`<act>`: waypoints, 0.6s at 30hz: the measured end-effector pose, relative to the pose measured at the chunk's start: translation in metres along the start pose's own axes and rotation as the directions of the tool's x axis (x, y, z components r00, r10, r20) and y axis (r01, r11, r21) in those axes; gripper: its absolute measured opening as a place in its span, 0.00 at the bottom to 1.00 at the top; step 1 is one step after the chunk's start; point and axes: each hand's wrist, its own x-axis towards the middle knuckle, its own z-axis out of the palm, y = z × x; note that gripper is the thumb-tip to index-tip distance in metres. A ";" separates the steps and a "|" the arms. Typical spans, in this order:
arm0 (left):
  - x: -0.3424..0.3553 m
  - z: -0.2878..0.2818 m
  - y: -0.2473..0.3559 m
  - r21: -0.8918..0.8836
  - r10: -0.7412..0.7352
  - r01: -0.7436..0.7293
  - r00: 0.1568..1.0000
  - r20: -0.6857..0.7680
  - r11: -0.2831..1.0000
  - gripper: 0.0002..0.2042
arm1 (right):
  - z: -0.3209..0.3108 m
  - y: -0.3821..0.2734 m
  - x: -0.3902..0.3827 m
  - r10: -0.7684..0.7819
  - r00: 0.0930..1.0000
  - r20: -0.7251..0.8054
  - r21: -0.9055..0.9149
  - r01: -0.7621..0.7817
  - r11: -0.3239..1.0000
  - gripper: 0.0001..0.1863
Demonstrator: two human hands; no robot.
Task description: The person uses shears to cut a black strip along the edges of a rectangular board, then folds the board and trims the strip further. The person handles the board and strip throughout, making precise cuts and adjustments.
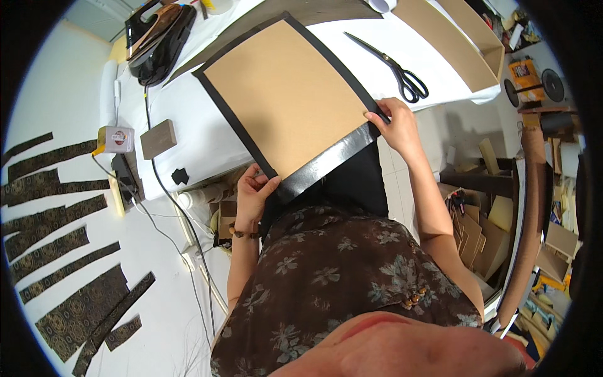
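Observation:
A tan board [282, 94] with black edging along its sides lies tilted over the front edge of the white table. Along its near side hangs a wide, glossy black flap [326, 162]. My left hand [256, 188] pinches the near left corner, thumb on the edging. With thumb on top and fingers curled beneath, my right hand [394, 122] grips the black edging at the near right corner. Black-handled scissors [392, 66] lie on the table beyond my right hand, blades pointing away to the left.
An iron [157, 41] stands at the far left, its cord running down. A grey-brown block [158, 139] and a small tin [116, 139] sit left of the board. Patterned dark fabric strips [81, 308] lie at left. A cardboard tray [440, 38] is at the far right.

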 end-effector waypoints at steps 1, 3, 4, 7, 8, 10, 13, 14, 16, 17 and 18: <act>-0.001 0.000 0.001 0.024 -0.004 0.004 1.000 0.001 1.000 0.18 | 0.001 0.000 -0.002 0.013 1.000 -0.009 0.003 -0.013 1.000 0.21; -0.003 -0.002 0.004 0.073 -0.014 0.014 1.000 0.001 0.997 0.19 | 0.008 0.005 -0.002 0.076 0.997 -0.034 0.117 -0.071 0.991 0.21; -0.002 -0.001 0.007 0.054 -0.003 0.002 1.000 0.018 0.999 0.18 | 0.008 0.005 -0.001 0.102 0.995 -0.014 0.173 -0.098 0.980 0.21; 0.010 -0.006 0.004 0.116 -0.028 0.035 0.998 -0.059 0.993 0.18 | 0.009 0.004 -0.004 0.125 0.989 0.079 0.251 -0.141 0.958 0.20; 0.011 -0.005 0.003 0.066 0.014 -0.010 0.998 -0.056 0.998 0.18 | 0.010 0.004 -0.005 0.129 0.989 0.076 0.262 -0.145 0.954 0.20; 0.010 -0.004 -0.003 0.057 0.075 -0.072 0.996 -0.052 0.996 0.18 | 0.010 0.003 -0.004 0.116 0.990 0.083 0.259 -0.133 0.957 0.21; -0.003 0.004 -0.009 0.073 0.139 -0.140 0.990 0.020 0.987 0.20 | 0.004 0.001 0.003 0.046 0.998 0.042 0.194 -0.054 0.979 0.22; -0.005 0.006 -0.007 0.048 0.152 -0.153 0.988 0.026 0.987 0.21 | 0.000 -0.004 0.007 0.009 1.000 -0.016 0.155 -0.006 0.988 0.23; -0.008 0.010 0.004 0.063 0.175 -0.178 0.983 0.047 0.982 0.23 | -0.007 -0.010 0.020 -0.002 0.997 -0.075 0.177 0.015 0.984 0.28; -0.014 0.013 0.014 0.096 0.191 -0.195 0.980 0.056 0.976 0.23 | -0.008 -0.012 0.032 -0.040 0.990 -0.137 0.213 0.069 0.975 0.32; -0.020 0.015 0.026 0.130 0.204 -0.211 0.977 0.067 0.969 0.24 | -0.007 -0.013 0.049 -0.002 0.988 -0.153 0.308 0.050 0.950 0.33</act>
